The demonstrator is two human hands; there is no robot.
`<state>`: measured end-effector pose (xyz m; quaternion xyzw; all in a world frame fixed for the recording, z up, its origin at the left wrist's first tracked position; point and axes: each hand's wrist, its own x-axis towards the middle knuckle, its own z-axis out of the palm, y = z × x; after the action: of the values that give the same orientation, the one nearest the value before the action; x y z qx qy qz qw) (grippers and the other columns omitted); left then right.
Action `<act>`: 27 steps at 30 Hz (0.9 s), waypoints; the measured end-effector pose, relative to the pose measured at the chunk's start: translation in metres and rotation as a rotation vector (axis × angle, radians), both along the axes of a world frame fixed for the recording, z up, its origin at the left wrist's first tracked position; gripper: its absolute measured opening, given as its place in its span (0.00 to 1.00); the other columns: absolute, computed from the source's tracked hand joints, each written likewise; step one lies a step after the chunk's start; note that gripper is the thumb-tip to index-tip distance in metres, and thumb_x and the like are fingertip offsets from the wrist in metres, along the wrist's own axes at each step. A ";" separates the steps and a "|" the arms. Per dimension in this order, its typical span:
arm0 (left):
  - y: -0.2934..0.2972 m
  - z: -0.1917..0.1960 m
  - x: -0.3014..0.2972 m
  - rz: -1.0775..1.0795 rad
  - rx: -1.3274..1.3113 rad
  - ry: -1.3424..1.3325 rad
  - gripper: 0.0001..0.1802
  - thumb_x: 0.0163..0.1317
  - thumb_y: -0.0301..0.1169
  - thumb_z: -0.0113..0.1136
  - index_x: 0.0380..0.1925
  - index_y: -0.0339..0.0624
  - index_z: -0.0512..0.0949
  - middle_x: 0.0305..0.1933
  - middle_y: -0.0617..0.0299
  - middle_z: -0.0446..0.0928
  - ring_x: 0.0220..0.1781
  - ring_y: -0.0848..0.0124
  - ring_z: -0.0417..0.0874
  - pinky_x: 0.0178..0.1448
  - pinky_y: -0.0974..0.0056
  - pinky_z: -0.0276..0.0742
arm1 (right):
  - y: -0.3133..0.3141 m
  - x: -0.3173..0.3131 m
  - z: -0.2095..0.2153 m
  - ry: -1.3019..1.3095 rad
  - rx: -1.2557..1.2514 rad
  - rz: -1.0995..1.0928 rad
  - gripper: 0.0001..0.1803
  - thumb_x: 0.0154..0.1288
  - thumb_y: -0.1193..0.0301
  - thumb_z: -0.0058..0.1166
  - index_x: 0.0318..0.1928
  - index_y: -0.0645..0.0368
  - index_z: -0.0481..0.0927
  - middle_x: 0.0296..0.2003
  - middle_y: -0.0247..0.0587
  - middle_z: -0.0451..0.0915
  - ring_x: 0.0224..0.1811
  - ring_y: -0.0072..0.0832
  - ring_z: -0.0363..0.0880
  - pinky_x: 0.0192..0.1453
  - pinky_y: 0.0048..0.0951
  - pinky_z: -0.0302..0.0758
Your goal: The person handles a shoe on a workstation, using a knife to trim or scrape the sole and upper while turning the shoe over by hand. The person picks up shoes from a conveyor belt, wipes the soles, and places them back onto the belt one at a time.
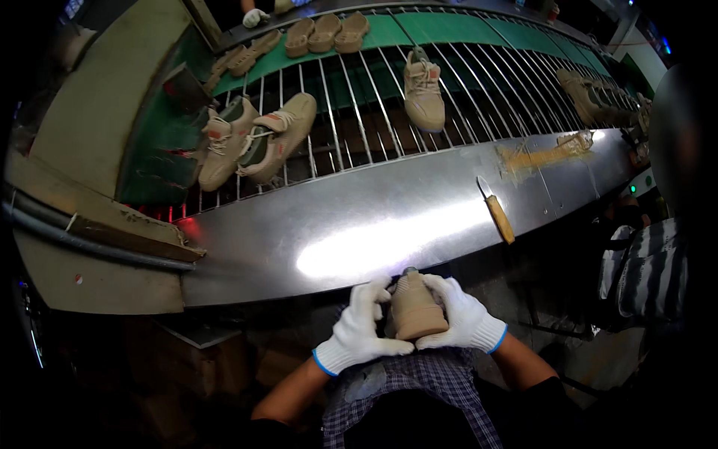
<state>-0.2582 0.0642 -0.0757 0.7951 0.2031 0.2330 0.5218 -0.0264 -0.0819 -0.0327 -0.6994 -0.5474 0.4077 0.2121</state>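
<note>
A beige shoe [417, 313] is held close to my body, just off the near edge of the metal table [262, 239]. Its rounded end points down toward me, and a dark tip shows at its top. My left hand [360, 327], in a white glove with a blue cuff edge, is closed around the left side of the shoe. On the opposite side my right hand [464, 320], gloved the same way, grips it too. Both thumbs come in near the lower end. On the table beyond my right hand lies a knife [496, 213] with a yellowish wooden handle.
Behind the table, a metal-bar rack [359, 112] carries a beige sneaker [424, 93], a pair at left [280, 138] and more at right [587, 101]. Soles [325, 34] sit on a green belt [441, 30]. Another person's gloved hand [256, 17] shows at the far edge.
</note>
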 end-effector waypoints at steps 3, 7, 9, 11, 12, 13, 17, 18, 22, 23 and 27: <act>0.024 0.006 -0.017 0.210 0.247 0.008 0.54 0.60 0.56 0.79 0.75 0.30 0.67 0.58 0.52 0.80 0.36 0.74 0.77 0.34 0.68 0.81 | -0.018 -0.007 -0.025 -0.246 -0.195 0.095 0.70 0.46 0.31 0.80 0.80 0.57 0.62 0.60 0.60 0.77 0.59 0.48 0.83 0.65 0.44 0.82; 0.037 0.013 0.014 0.038 0.201 -0.074 0.26 0.74 0.36 0.64 0.67 0.32 0.78 0.68 0.48 0.78 0.59 0.63 0.85 0.64 0.59 0.84 | -0.052 -0.020 -0.121 0.698 -0.172 -0.187 0.54 0.56 0.58 0.86 0.77 0.61 0.68 0.69 0.47 0.79 0.69 0.37 0.80 0.74 0.41 0.79; 0.031 -0.002 0.054 -0.042 -0.162 -0.212 0.17 0.80 0.31 0.55 0.61 0.34 0.83 0.64 0.50 0.82 0.58 0.64 0.85 0.69 0.60 0.80 | -0.031 -0.021 -0.091 0.708 -0.005 -0.190 0.51 0.56 0.71 0.85 0.77 0.62 0.68 0.71 0.42 0.77 0.72 0.32 0.77 0.78 0.39 0.75; 0.054 0.010 0.068 -0.090 -0.415 -0.201 0.18 0.83 0.34 0.50 0.50 0.34 0.87 0.52 0.53 0.88 0.53 0.67 0.86 0.64 0.63 0.81 | 0.003 0.001 -0.060 0.845 0.037 -0.072 0.50 0.56 0.68 0.84 0.76 0.62 0.70 0.70 0.44 0.79 0.71 0.32 0.77 0.78 0.40 0.75; 0.058 0.046 0.076 0.017 -0.425 -0.318 0.23 0.85 0.36 0.47 0.42 0.34 0.89 0.43 0.57 0.89 0.48 0.69 0.86 0.59 0.65 0.81 | 0.023 0.014 -0.047 0.786 0.076 -0.030 0.46 0.59 0.67 0.81 0.75 0.63 0.71 0.68 0.45 0.80 0.70 0.32 0.79 0.76 0.39 0.76; 0.073 0.067 0.076 0.112 -0.301 -0.363 0.23 0.85 0.36 0.46 0.41 0.33 0.88 0.46 0.57 0.88 0.49 0.70 0.86 0.59 0.63 0.81 | 0.042 0.027 -0.031 0.720 0.116 0.014 0.43 0.62 0.66 0.79 0.74 0.63 0.73 0.66 0.46 0.82 0.68 0.32 0.80 0.75 0.38 0.77; 0.118 0.075 0.052 0.420 -0.186 -0.456 0.21 0.85 0.42 0.53 0.53 0.33 0.83 0.48 0.55 0.87 0.50 0.71 0.85 0.59 0.62 0.82 | 0.115 0.067 0.022 0.571 0.405 -0.333 0.23 0.76 0.64 0.63 0.64 0.65 0.82 0.58 0.47 0.88 0.60 0.36 0.86 0.67 0.33 0.80; 0.118 0.068 0.036 0.441 0.029 -0.274 0.28 0.80 0.50 0.61 0.59 0.33 0.79 0.49 0.54 0.86 0.53 0.70 0.84 0.60 0.60 0.83 | 0.116 0.083 0.020 0.254 0.469 -0.315 0.21 0.76 0.66 0.62 0.63 0.64 0.83 0.55 0.47 0.89 0.59 0.36 0.87 0.66 0.33 0.81; 0.083 0.018 -0.002 0.464 0.130 0.398 0.49 0.56 0.67 0.76 0.60 0.34 0.77 0.55 0.41 0.84 0.54 0.47 0.89 0.61 0.48 0.84 | 0.074 0.156 -0.032 -0.534 0.436 -0.309 0.21 0.71 0.62 0.64 0.60 0.55 0.85 0.57 0.50 0.86 0.59 0.50 0.85 0.67 0.45 0.80; 0.075 0.012 -0.005 0.475 0.216 0.530 0.51 0.54 0.69 0.76 0.60 0.34 0.76 0.56 0.40 0.83 0.55 0.44 0.88 0.60 0.46 0.84 | 0.064 0.158 -0.032 -0.707 0.449 -0.316 0.22 0.69 0.62 0.65 0.60 0.54 0.85 0.59 0.51 0.85 0.60 0.53 0.83 0.67 0.48 0.79; 0.053 0.011 0.005 0.458 0.237 0.536 0.46 0.51 0.63 0.80 0.54 0.36 0.77 0.51 0.44 0.81 0.52 0.49 0.86 0.56 0.48 0.84 | 0.033 0.148 -0.026 -0.938 0.282 -0.387 0.22 0.68 0.64 0.63 0.61 0.51 0.81 0.56 0.54 0.80 0.55 0.57 0.82 0.61 0.55 0.80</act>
<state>-0.2532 0.1175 -0.0646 0.8166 0.4769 0.1493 0.2888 0.1214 -0.0493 -0.0588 -0.8597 -0.4939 -0.0735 0.1077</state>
